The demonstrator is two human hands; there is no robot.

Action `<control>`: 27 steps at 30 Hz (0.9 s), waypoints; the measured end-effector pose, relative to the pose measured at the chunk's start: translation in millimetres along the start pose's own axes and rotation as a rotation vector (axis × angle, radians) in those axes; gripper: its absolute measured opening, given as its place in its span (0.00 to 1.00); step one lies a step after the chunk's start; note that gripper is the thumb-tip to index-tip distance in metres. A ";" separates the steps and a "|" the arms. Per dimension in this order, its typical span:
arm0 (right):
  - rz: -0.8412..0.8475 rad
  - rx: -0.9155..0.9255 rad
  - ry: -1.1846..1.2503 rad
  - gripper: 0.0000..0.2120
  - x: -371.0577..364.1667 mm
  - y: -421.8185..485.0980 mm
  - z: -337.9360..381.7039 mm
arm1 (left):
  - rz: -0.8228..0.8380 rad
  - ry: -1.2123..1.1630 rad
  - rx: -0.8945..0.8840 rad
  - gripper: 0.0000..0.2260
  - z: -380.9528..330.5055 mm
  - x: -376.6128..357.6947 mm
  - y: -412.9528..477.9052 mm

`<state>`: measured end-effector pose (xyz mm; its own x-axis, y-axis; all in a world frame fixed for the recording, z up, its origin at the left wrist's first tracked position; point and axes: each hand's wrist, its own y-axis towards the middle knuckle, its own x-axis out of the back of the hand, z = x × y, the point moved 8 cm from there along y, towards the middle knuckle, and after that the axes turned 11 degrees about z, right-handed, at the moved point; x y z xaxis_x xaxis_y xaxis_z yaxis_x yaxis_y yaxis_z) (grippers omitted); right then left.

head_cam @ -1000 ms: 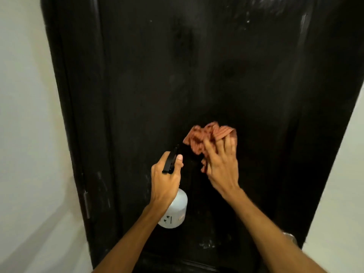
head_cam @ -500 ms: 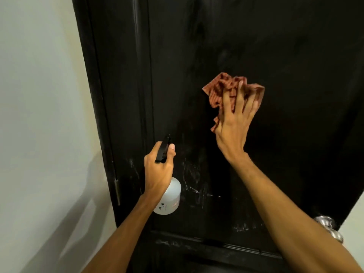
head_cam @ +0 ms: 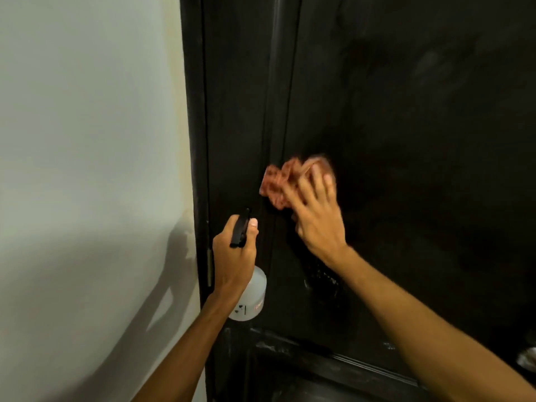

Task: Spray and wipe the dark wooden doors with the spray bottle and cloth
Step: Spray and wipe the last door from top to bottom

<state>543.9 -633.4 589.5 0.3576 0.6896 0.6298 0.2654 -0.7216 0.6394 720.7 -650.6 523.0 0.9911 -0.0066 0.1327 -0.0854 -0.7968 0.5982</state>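
The dark wooden door [head_cam: 406, 126] fills the right of the head view. My right hand [head_cam: 317, 216] presses a crumpled reddish-orange cloth [head_cam: 282, 181] flat against the door near its left edge, fingers spread over the cloth; the hand and cloth are motion-blurred. My left hand [head_cam: 235, 256] grips the neck of a white spray bottle [head_cam: 252, 297] with a black trigger head [head_cam: 241, 227], held just in front of the door frame, below and left of the cloth.
A pale wall [head_cam: 87, 169] stands to the left of the dark door frame [head_cam: 197, 140], which carries a hinge [head_cam: 209, 268]. A metal door knob [head_cam: 526, 358] shows at the right edge. White smears mark the door [head_cam: 319, 277] below my right hand.
The view has shifted right to left across the door. My right hand swept the cloth up, then leftward toward the door's left edge. My left hand kept hold of the bottle.
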 end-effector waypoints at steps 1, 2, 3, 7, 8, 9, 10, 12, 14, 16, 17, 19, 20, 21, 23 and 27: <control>0.083 0.147 -0.018 0.44 -24.9 -18.7 28.0 | 0.003 0.014 0.009 0.08 6.7 3.3 -3.8; 0.199 0.277 -0.051 0.45 -46.8 -36.1 50.5 | 0.010 0.026 0.020 0.08 13.3 7.4 -8.1; 0.259 0.345 -0.091 0.47 -59.8 -45.4 60.3 | 0.020 0.028 0.032 0.07 19.6 11.1 -12.6; 0.014 0.122 -0.031 0.45 -17.5 13.8 31.5 | 0.030 -0.016 0.134 0.05 47.9 20.1 -26.7; -0.035 0.012 0.004 0.43 -5.4 31.7 21.9 | 0.022 -0.020 0.151 0.05 52.5 21.4 -29.5; -0.061 -0.057 0.040 0.41 1.2 43.7 19.6 | 0.012 -0.024 0.168 0.06 56.7 22.6 -31.9; -0.072 -0.058 0.055 0.40 -1.0 47.5 28.3 | 0.000 -0.023 0.189 0.07 59.9 24.3 -34.8; -0.007 0.157 0.034 0.40 -30.4 29.6 78.1 | -0.029 -0.021 0.221 0.11 64.7 29.7 -39.5; 0.154 0.421 0.029 0.34 -76.1 -13.1 134.1 | -0.051 0.000 0.240 0.12 69.8 37.3 -47.5; 0.214 0.510 -0.028 0.30 -96.8 -26.2 155.9 | -0.073 0.034 0.235 0.10 71.4 46.7 -54.9; 0.160 0.487 -0.028 0.29 -91.8 -12.9 158.1 | -0.081 0.048 0.232 0.07 72.4 51.3 -57.7; 0.083 0.359 -0.002 0.31 -77.9 23.6 152.6 | -0.086 0.058 0.237 0.04 74.5 57.0 -61.3; 0.070 0.304 -0.002 0.33 -75.7 36.2 151.6 | -0.085 0.062 0.245 0.03 75.8 59.3 -63.8; 0.078 0.278 -0.001 0.33 -77.1 39.2 153.1 | -0.087 0.066 0.260 0.04 77.8 60.5 -66.3; 0.114 0.377 -0.018 0.31 -95.0 13.0 173.4 | -0.088 0.060 0.288 0.08 83.4 62.0 -71.0; 0.290 0.595 -0.043 0.27 -128.4 -44.8 192.3 | -0.097 0.053 0.296 0.21 83.6 65.4 -74.2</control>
<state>658.2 -701.5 395.2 0.5212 0.4678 0.7138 0.5975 -0.7972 0.0863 800.4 -642.5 421.2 0.9859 0.1030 0.1319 0.0501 -0.9336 0.3548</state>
